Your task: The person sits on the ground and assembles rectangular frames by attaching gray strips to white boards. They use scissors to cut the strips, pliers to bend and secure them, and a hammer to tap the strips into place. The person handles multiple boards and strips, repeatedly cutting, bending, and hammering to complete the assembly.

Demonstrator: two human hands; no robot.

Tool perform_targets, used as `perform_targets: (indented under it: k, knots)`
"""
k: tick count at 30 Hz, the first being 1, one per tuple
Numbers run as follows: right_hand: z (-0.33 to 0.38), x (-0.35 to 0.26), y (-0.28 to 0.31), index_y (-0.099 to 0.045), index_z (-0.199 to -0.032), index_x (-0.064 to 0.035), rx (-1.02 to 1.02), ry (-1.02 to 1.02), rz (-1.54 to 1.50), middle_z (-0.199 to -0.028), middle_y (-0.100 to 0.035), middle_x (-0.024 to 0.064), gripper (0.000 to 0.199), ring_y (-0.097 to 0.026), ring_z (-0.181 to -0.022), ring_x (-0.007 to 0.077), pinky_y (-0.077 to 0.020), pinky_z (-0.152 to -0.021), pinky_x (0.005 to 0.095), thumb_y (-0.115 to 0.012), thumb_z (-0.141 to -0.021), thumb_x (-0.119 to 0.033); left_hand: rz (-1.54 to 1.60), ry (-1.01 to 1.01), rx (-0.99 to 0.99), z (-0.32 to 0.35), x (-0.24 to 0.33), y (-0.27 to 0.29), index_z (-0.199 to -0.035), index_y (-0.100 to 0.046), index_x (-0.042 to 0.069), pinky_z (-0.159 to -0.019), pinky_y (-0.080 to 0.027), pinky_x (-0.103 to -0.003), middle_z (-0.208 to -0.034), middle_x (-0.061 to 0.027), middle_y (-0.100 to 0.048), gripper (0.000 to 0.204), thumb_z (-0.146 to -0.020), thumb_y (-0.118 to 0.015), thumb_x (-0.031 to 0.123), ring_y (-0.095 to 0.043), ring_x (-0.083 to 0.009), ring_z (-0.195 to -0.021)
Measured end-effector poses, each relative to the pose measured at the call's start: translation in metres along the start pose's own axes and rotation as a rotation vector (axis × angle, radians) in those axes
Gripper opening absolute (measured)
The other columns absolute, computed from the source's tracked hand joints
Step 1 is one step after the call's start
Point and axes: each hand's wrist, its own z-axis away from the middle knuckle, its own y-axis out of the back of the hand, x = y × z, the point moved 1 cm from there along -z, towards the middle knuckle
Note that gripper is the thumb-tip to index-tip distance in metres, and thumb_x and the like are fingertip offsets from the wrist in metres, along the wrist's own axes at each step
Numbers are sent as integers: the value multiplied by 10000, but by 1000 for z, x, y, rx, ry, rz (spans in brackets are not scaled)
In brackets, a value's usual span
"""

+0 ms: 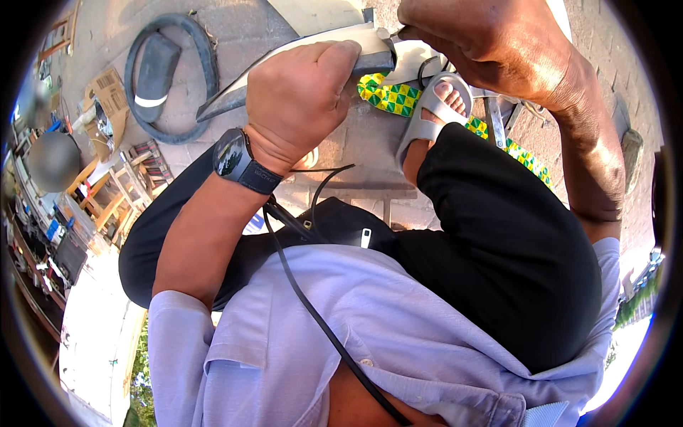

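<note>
A long, pale, curved metal panel (313, 53) is gripped by the left hand (302, 96), fingers clamped over its upper edge, its long axis running from near-left to far-right. The right hand (484, 43) is closed at the panel's far-right end; what its fingers pinch cannot be told.

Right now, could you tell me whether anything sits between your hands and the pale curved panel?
Nothing visible does. The left hand grips the pale curved panel directly, and the right hand meets it at its upper right end.
</note>
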Motion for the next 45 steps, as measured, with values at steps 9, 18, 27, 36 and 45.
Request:
perform_targets:
  k: [9, 18, 27, 36, 45]
  knots:
    - [121, 101, -105, -716, -838, -32, 196, -1331, -1508, -721, -681, 60, 271, -653, -634, 162, -489, -542, 271, -632, -1019, -215, -7, -24, -48, -2, 6, 3, -1090, -720, 110, -659, -561, -386, -909, -78, -743, 315, -785, -802, 123, -712, -292, -774]
    - [138, 73, -95, -665, -1222, 79, 17, -993, 186, -1111, -732, 216, 467, -732, -935, 278, -586, -812, 374, -718, -872, -225, -9, -23, -67, 5, 1, 3, -1081, -715, 103, -698, -577, -361, -967, -75, -753, 347, -747, -808, 87, -730, -286, -848]
    - [57, -34, -78, -716, -1159, -44, 326, -432, -318, -1089, -706, 140, 417, -686, -1029, 345, -563, -892, 413, -859, -772, -99, -7, -42, -24, -2, 3, 2, -998, -683, 100, -633, -545, -390, -796, -71, -684, 237, -766, -693, 55, -684, -282, -730]
    - [51, -35, -86, -739, -1032, -25, 376, -362, -305, -1001, -694, 134, 352, -673, -940, 349, -554, -812, 428, -870, -707, -63, 12, -26, -54, 0, 7, -2, -993, -671, 89, -639, -545, -403, -790, -87, -677, 230, -764, -674, 69, -678, -300, -721]
    - [35, -37, -79, -664, -879, -15, 311, -220, -188, -910, -639, 116, 287, -631, -881, 345, -533, -731, 440, -810, -632, -21, 28, -48, -31, 1, 5, -6, -903, -612, 96, -620, -533, -406, -767, -88, -654, 135, -781, -672, 101, -660, -312, -689]
